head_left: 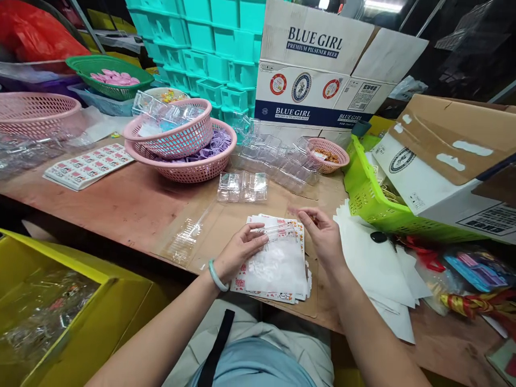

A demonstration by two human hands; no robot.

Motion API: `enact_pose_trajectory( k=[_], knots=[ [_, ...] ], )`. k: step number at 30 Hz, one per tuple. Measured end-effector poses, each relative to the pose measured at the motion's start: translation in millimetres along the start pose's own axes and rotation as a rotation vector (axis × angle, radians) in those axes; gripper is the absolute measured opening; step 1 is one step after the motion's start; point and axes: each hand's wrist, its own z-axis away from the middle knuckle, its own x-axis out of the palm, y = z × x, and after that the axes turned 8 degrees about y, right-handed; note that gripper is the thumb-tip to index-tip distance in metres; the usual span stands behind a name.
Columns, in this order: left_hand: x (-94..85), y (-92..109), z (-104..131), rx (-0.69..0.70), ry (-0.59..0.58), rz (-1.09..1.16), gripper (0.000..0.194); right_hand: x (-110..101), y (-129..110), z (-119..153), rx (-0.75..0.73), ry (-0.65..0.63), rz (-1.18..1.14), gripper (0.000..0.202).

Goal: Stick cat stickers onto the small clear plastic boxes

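Observation:
A stack of printed cards (270, 295) lies near the table's front edge, with a translucent whitish sheet (276, 269) on top. Over the stack's upper left, my left hand (242, 248) holds a clear plastic piece (282, 232) between thumb and fingers; a pale bangle is on that wrist. To the right of the stack, my right hand (322, 231) is raised with thumb and index finger pinched at a small, blurred, pinkish translucent thing (295, 210). Just beyond the hands sits a clear plastic case (242, 186).
Pink baskets (193, 171) stand behind left, beside a printed sheet stack (88, 165). White papers (374, 263) and a green crate (363, 183) are at right. Teal bins (205, 43) and a carton (306, 64) rise behind. A yellow box (121, 312) is at lower left.

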Motion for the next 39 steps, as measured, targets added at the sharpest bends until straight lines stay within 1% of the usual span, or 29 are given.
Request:
enact_pose_trajectory(
  k=[1, 2, 5, 7, 10, 15, 17, 27, 35, 39],
  knots=[
    [-0.9, -1, -1, -0.008, -0.002, 0.009, 0.046, 1, -2, 8, 0.030, 0.032, -0.026, 0.025],
    [-1.8, -2, -2, -0.014, -0.009, 0.008, 0.045, 3, -4, 17, 0.061, 0.030, -0.040, 0.024],
    [-4.8, -6, -6, -0.027, -0.038, -0.012, 0.049, 6, -6, 37, 0.130, -0.033, -0.035, 0.023],
    [-6.6, -9, -9, -0.034, -0.055, -0.017, 0.052, 7, -6, 42, 0.149, -0.051, -0.024, 0.023],
    [-8.6, -13, -11, -0.043, -0.055, -0.011, 0.052, 5, -7, 41, 0.132, -0.082, 0.038, 0.024],
    [-10.9, -16, -14, -0.034, -0.083, 0.002, 0.049, 3, -10, 33, 0.136, -0.218, 0.160, 0.029],
    [-11.1, -16, -14, -0.032, -0.090, 0.007, 0.050, 3, -10, 32, 0.137, -0.244, 0.185, 0.030],
    [-11.3, -16, -15, -0.038, -0.087, 0.017, 0.054, 9, -11, 33, 0.135, -0.270, 0.246, 0.027],
    [-10.8, -15, -15, -0.047, -0.076, 0.017, 0.050, 8, -9, 33, 0.115, -0.290, 0.274, 0.025],
    [-10.5, -14, -15, -0.044, -0.076, 0.008, 0.050, 8, -7, 33, 0.077, -0.293, 0.330, 0.024]
  ],
)
